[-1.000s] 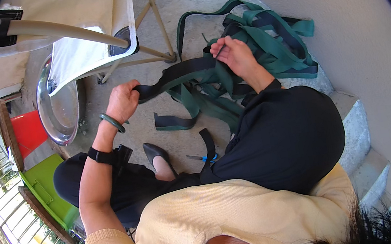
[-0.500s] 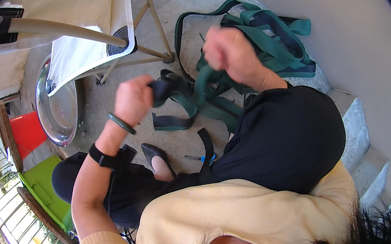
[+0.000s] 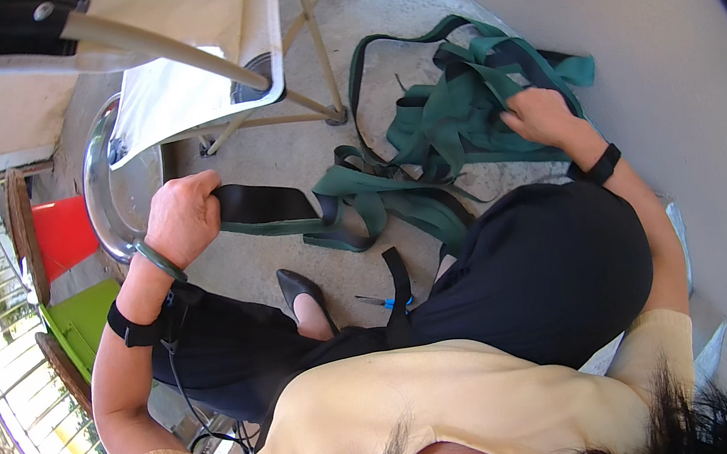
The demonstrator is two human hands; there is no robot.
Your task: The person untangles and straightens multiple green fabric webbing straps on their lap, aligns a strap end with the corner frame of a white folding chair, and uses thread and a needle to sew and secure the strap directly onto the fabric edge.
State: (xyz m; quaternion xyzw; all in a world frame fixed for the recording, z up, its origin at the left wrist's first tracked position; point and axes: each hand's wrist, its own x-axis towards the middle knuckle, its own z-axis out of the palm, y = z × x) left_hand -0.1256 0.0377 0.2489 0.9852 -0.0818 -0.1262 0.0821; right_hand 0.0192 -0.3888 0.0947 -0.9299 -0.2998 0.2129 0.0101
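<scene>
My left hand [image 3: 184, 217] is closed around one end of a long fabric strap [image 3: 263, 206], black on one face and green on the other. The strap runs from my fist to the right and folds into loops on the floor between my feet. My right hand [image 3: 544, 120] is over the tangled pile of green and black strap [image 3: 450, 113], fingers curled onto its right part, pinching a fold. Its fingertips are partly hidden and slightly blurred. Scissors with blue handles [image 3: 385, 302] lie on the floor near my black shoe [image 3: 303, 293].
A folding chair with pale fabric [image 3: 186, 89] stands at the upper left. Beside it are a round metal basin [image 3: 100, 171], a red object [image 3: 64, 234] and a green one [image 3: 84, 322]. A railing [image 3: 3, 370] lies left, a plain wall [image 3: 666, 64] right.
My left hand has moved left and down, drawing its strap length out. My right hand has moved right and down onto the pile. The view has shifted slightly.
</scene>
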